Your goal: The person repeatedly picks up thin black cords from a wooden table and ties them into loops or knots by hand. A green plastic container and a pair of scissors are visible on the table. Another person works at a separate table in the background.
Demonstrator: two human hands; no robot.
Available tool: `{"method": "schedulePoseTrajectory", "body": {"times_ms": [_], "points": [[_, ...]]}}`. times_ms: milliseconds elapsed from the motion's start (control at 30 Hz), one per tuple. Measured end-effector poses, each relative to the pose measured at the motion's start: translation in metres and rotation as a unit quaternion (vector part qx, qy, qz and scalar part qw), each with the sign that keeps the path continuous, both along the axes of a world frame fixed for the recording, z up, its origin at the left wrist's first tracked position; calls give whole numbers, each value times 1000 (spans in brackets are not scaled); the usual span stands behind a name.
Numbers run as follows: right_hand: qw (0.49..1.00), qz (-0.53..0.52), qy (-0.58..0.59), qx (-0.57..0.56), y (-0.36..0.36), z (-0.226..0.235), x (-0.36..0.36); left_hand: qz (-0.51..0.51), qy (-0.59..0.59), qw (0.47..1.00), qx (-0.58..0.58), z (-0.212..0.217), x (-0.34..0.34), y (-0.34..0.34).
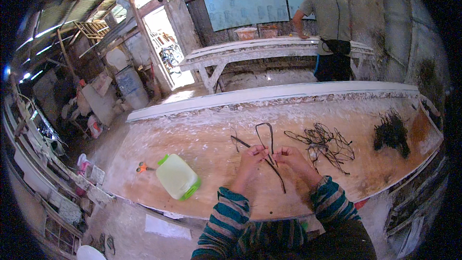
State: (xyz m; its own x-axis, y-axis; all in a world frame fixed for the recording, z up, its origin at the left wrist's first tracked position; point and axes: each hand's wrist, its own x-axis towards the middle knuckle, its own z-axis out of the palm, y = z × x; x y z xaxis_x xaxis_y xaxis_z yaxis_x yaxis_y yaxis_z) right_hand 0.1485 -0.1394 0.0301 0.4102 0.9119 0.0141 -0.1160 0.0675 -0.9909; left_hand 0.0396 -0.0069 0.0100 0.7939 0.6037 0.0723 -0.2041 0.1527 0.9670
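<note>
A thin black cord (272,139) is bent into a narrow upright loop above the wooden tabletop (216,139). My left hand (252,158) pinches it near the loop's base. Close beside, the fingertips of my right hand (290,158) close on the same cord. One dark end sticks out to the far left past my left hand, and another trails down toward me. The crossing between my fingers is partly hidden. Right of my hands lies a loose tangle of black cords (325,145), and farther right a dense dark bundle of strands (392,132).
A pale container with green clips (178,176) lies left of my hands, beside orange-handled scissors (143,167). A long white ledge (269,95) borders the table's far side. Beyond it, a person (327,24) stands at another whitish bench (231,55) holding reddish tubs (246,33).
</note>
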Motion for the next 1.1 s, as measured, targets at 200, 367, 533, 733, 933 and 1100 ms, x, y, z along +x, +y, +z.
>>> {"method": "schedulePoseTrajectory", "body": {"times_ms": [200, 367, 533, 733, 933, 1100], "points": [[999, -6, -33, 7, 5, -11, 10, -16, -16, 1000, 2, 5, 1, -7], [994, -14, -101, 39, 7, -13, 10, -39, -12, 999, 9, 3, 0, -6], [998, -12, -41, 40, 8, -16, 8, -39, -11, 999, 6, 5, -1, -9], [996, -31, -70, 43, 10, -17, 10, -35, -6, 999, 13, 8, -2, -12], [984, -86, -144, 59, 15, -31, 13, -46, 5, 998, 52, 4, 2, -12], [985, -73, -146, 58, 14, -32, 9, -47, 15, 996, 71, -1, 2, -8]]}}
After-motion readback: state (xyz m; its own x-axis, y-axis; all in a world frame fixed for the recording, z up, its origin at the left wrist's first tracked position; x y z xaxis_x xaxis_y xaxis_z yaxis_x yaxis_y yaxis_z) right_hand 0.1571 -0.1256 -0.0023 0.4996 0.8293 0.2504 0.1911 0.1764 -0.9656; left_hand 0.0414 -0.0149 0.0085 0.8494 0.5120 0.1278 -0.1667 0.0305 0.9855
